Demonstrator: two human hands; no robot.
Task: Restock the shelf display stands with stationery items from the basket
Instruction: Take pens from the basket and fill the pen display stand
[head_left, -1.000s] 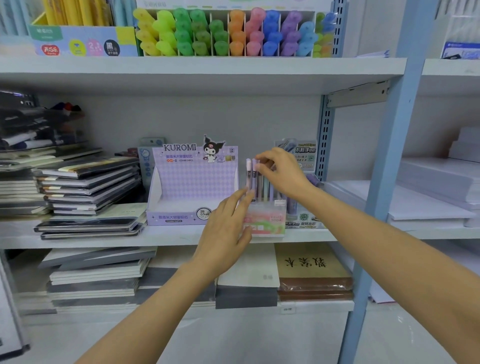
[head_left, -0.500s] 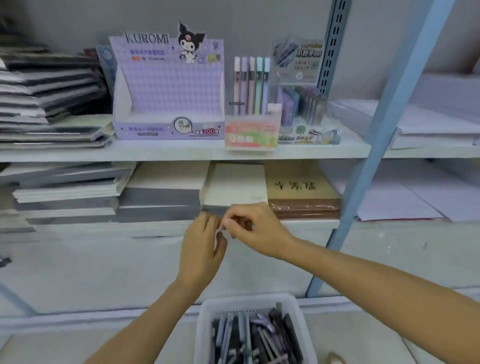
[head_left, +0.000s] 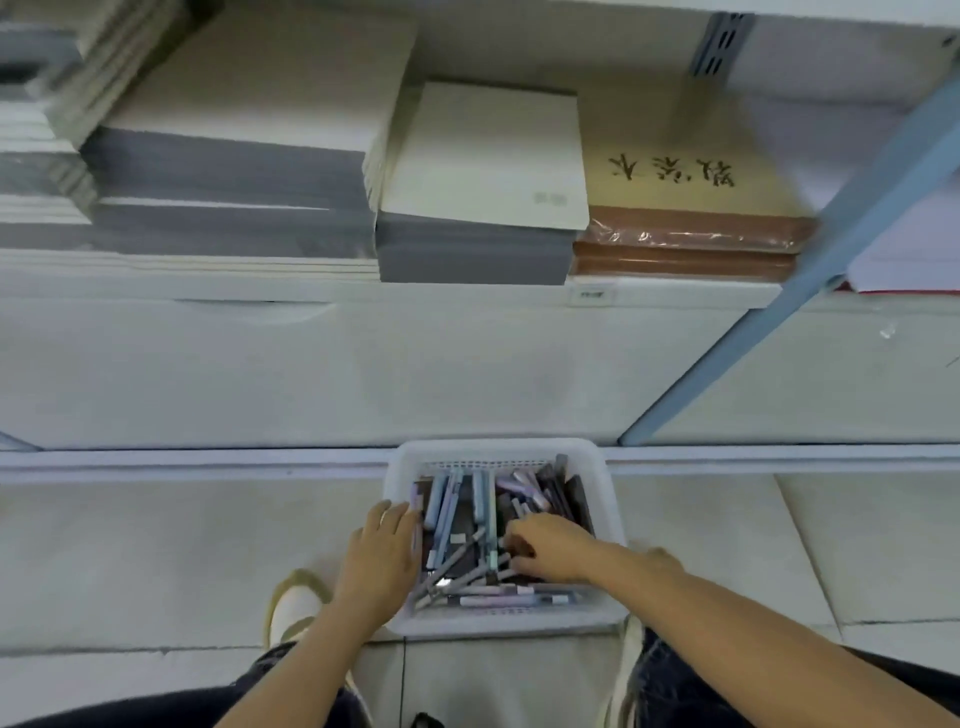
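Pens lie jumbled in white basket on the floor, below the shelf; most run lengthwise away from the person, a few crosswise at near wall; right hand is deeper in the pile, fingers curled down among pens, actual grip cannot be told; left hand lies flat at left rim, fingers straight, holding nothing.

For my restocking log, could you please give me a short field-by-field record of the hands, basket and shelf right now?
basket: white, on the floor below the shelf, holding loose pens
left hand: rests on the basket's left rim, fingers fairly straight
right hand: reaches in among the pens, fingers curled; grip unclear
shelf contents: cream notebook stack beside brown wrapped books
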